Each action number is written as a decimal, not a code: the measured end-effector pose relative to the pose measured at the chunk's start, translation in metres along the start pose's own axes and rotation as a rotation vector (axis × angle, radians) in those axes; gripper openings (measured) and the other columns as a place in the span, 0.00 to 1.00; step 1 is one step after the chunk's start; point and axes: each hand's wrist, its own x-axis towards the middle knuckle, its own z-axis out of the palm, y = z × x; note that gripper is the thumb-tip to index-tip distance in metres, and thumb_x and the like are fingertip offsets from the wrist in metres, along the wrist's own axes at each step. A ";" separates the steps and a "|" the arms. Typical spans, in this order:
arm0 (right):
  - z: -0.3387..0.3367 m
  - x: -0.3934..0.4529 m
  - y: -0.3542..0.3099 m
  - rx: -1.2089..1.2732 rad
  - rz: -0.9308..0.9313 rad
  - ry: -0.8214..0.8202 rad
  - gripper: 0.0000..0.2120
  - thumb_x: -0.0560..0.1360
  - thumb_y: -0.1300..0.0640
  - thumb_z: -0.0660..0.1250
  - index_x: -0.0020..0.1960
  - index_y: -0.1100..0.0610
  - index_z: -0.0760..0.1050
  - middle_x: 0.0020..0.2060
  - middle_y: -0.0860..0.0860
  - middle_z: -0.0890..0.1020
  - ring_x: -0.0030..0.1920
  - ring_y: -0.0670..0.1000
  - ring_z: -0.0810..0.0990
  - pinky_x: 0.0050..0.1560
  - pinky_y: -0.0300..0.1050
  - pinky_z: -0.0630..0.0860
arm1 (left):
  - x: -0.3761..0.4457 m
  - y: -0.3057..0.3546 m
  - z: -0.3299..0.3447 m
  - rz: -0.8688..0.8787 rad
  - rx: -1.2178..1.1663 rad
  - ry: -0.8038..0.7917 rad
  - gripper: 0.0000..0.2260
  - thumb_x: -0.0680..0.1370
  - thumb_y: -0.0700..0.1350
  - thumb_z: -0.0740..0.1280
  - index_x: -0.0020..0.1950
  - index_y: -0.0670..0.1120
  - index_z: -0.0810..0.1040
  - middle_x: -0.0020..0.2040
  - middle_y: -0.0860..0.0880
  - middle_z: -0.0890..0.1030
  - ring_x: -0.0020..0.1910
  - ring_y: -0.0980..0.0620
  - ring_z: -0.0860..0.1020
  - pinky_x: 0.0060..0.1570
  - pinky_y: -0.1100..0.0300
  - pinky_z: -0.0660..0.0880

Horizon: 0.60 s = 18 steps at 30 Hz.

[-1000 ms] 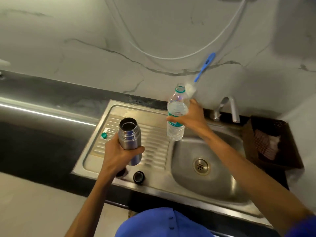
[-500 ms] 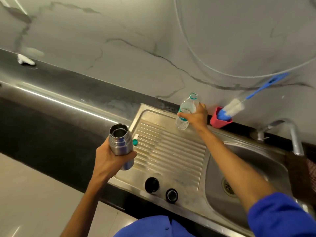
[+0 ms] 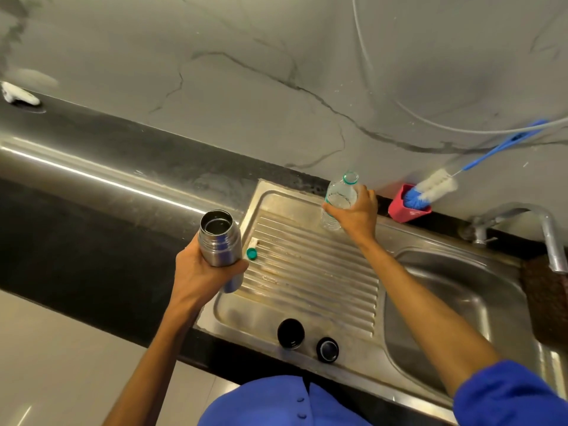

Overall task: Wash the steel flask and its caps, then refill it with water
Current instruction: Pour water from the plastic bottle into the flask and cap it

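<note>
**Observer 1:** Head view, largest item first: the bench (image 3: 92, 192) carries the steel sink unit (image 3: 307, 302), with the ribbed drainboard on its left and the basin on its right. What has changed?

**Observer 2:** The plastic water bottle (image 3: 338, 198). One second ago it was held near the basin edge. It now sits at the far corner of the drainboard, upright and uncapped, with the right hand (image 3: 356, 210) still wrapped around it. Judgement: it is being set down, which suggests that pouring is finished.

**Observer 1:** And the steel flask (image 3: 219, 241)?

**Observer 2:** Gripped in the left hand (image 3: 203, 272), fingers curled around its lower body, upright, mouth open. It is held above the left edge of the drainboard, further left than before. Water appears to show inside the mouth; the level cannot be judged.

**Observer 1:** Other differences?

**Observer 2:** The view has swung left. The red holder (image 3: 408, 207) with the bottle brush (image 3: 436, 186) now shows against the wall, just beside the bottle.

**Observer 1:** Smaller parts?

**Observer 2:** Two black flask caps (image 3: 290, 333) rest on the near rim of the drainboard, just beside each other. The green bottle cap (image 3: 252, 253) lies just beside the flask.

**Observer 1:** Remaining work?

**Observer 2:** Judgement: fit both flask caps. The flask needs to be held level, since it is open.
</note>
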 end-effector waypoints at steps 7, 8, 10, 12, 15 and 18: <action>0.023 -0.003 -0.019 0.108 0.023 0.025 0.36 0.62 0.42 0.84 0.64 0.54 0.75 0.58 0.52 0.75 0.59 0.54 0.76 0.60 0.49 0.78 | 0.006 0.000 -0.004 0.012 -0.010 -0.014 0.28 0.66 0.38 0.84 0.61 0.51 0.76 0.52 0.59 0.82 0.48 0.62 0.83 0.43 0.73 0.77; 0.027 -0.002 -0.022 0.115 0.022 0.017 0.37 0.62 0.42 0.84 0.65 0.54 0.74 0.58 0.52 0.75 0.59 0.54 0.76 0.61 0.50 0.78 | 0.006 -0.001 -0.006 0.012 -0.016 -0.012 0.28 0.66 0.38 0.84 0.61 0.51 0.76 0.52 0.59 0.82 0.48 0.61 0.83 0.43 0.73 0.77; 0.031 0.001 -0.026 0.106 0.013 0.003 0.37 0.63 0.42 0.83 0.66 0.55 0.73 0.59 0.53 0.75 0.61 0.54 0.75 0.62 0.51 0.78 | 0.006 -0.001 -0.008 0.013 -0.029 -0.011 0.28 0.66 0.38 0.84 0.61 0.50 0.76 0.52 0.58 0.82 0.50 0.59 0.82 0.45 0.71 0.77; 0.034 0.004 -0.027 0.096 0.016 -0.014 0.37 0.64 0.42 0.83 0.66 0.56 0.72 0.59 0.53 0.74 0.61 0.54 0.74 0.62 0.54 0.77 | 0.006 -0.003 -0.011 0.016 -0.028 -0.003 0.29 0.66 0.39 0.84 0.61 0.51 0.76 0.52 0.58 0.82 0.50 0.59 0.82 0.46 0.69 0.76; 0.033 0.005 -0.026 0.101 0.036 -0.059 0.41 0.64 0.41 0.83 0.68 0.55 0.68 0.63 0.54 0.71 0.65 0.55 0.70 0.65 0.51 0.74 | 0.006 -0.006 -0.016 0.014 -0.033 0.011 0.28 0.66 0.39 0.84 0.60 0.52 0.76 0.51 0.58 0.81 0.50 0.59 0.82 0.48 0.68 0.75; 0.032 -0.008 -0.020 0.109 0.101 -0.109 0.53 0.61 0.36 0.83 0.74 0.53 0.59 0.69 0.54 0.65 0.70 0.54 0.63 0.66 0.48 0.68 | 0.005 -0.010 -0.021 0.021 -0.037 0.021 0.28 0.66 0.39 0.84 0.58 0.55 0.76 0.52 0.59 0.82 0.50 0.59 0.82 0.48 0.67 0.76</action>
